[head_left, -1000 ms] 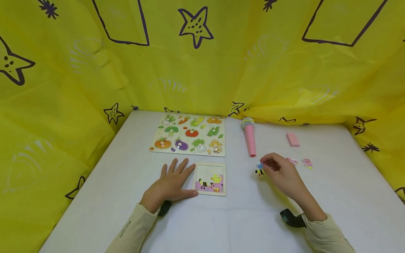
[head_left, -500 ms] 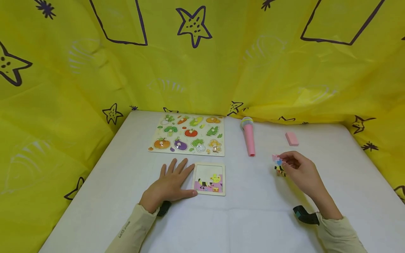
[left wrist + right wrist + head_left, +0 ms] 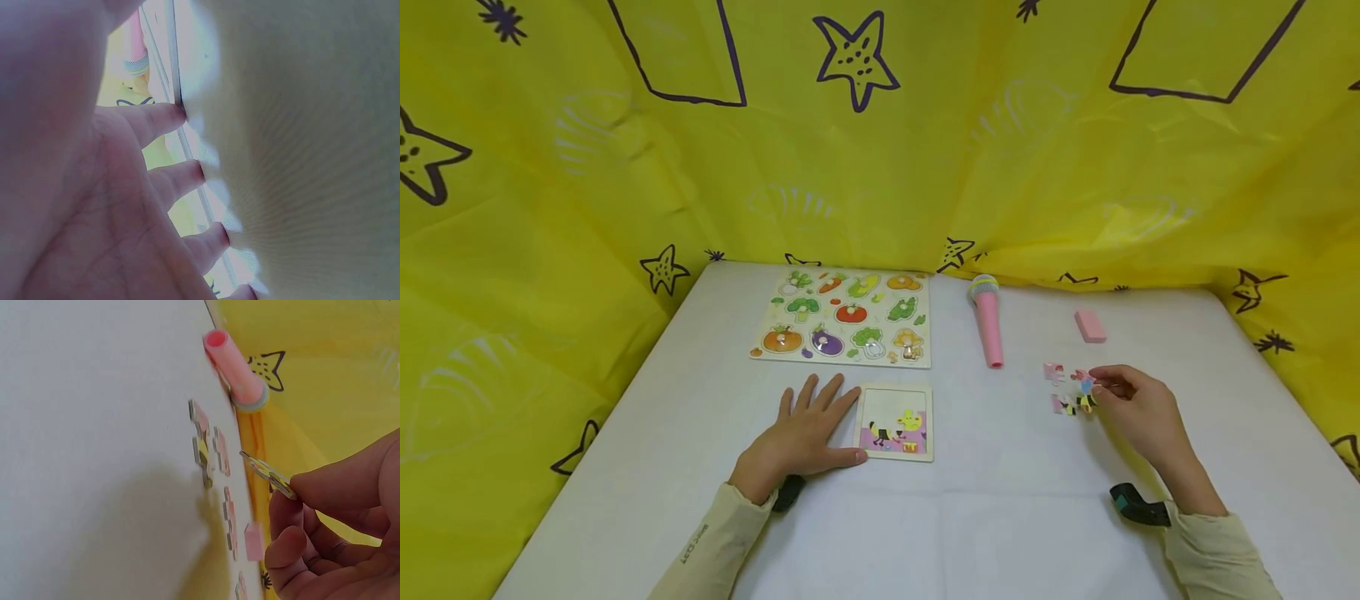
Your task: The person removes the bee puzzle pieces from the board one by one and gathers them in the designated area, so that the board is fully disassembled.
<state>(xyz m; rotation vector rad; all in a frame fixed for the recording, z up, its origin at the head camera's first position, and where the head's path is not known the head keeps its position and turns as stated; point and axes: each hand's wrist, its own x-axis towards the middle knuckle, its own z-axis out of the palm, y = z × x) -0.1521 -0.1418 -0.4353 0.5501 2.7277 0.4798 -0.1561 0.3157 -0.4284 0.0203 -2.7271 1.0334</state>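
My left hand (image 3: 805, 433) lies with fingers spread on the table, index finger and thumb touching the left edge of a small square puzzle frame (image 3: 897, 459). In its lower part sit puzzle pieces (image 3: 887, 435) showing a yellow-and-black figure and a yellow head on purple; the upper part is bare. My right hand (image 3: 1142, 417) pinches a puzzle piece (image 3: 272, 475) between thumb and fingers, held above the table in the right wrist view. Beside and beneath it lie several loose pink and yellow puzzle pieces (image 3: 1054, 372), some hidden by the hand in the head view.
A vegetable puzzle board (image 3: 842, 321) with small knobs lies behind the frame. To its right are a pink toy microphone (image 3: 989, 329) and a pink block (image 3: 1090, 326). A yellow patterned curtain (image 3: 880, 183) borders the back of the white table (image 3: 970, 533).
My right hand has moved to the right with the puzzle piece, uncovering loose pieces on its left and covering others. The left hand stays on the frame.
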